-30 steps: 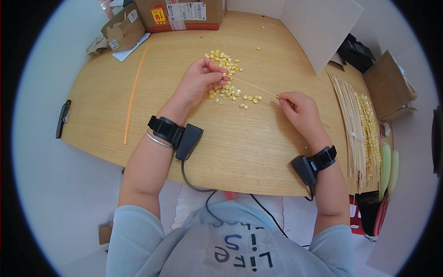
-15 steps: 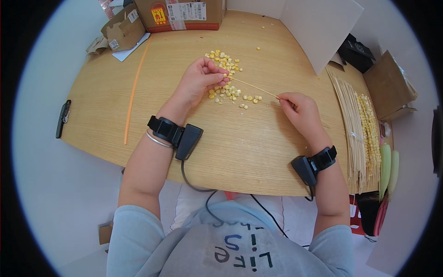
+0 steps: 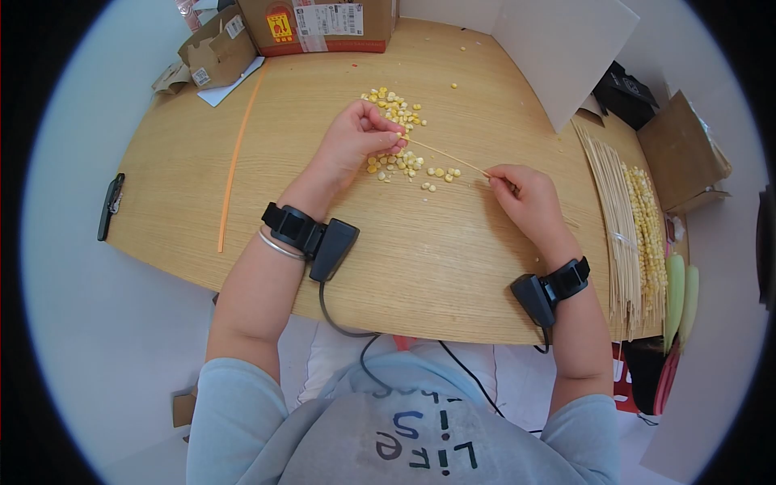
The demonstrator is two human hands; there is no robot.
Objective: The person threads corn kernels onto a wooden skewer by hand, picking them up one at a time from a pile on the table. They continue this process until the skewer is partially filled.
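Note:
A thin wooden skewer (image 3: pixel 444 153) slants between my two hands above the wooden table. My left hand (image 3: pixel 365 136) is closed in a pinch at the skewer's left end, where small yellow kernels show at the fingertips. My right hand (image 3: pixel 521 194) pinches the skewer's other end between thumb and fingers. Loose corn kernels (image 3: pixel 396 162) lie on the table below and beyond my left hand, and a few more (image 3: pixel 444 173) are scattered under the skewer.
At the right lie a bundle of bare skewers (image 3: pixel 616 234), skewers threaded with kernels (image 3: pixel 646 226) and corn cobs (image 3: pixel 675 291). A white panel (image 3: pixel 558 56) stands behind them. Cardboard boxes (image 3: pixel 323 28) are at the back; an orange strip (image 3: pixel 236 170) is at left.
My left hand has shifted very slightly to the right along with the kernels at its fingertips. My right hand stays almost still.

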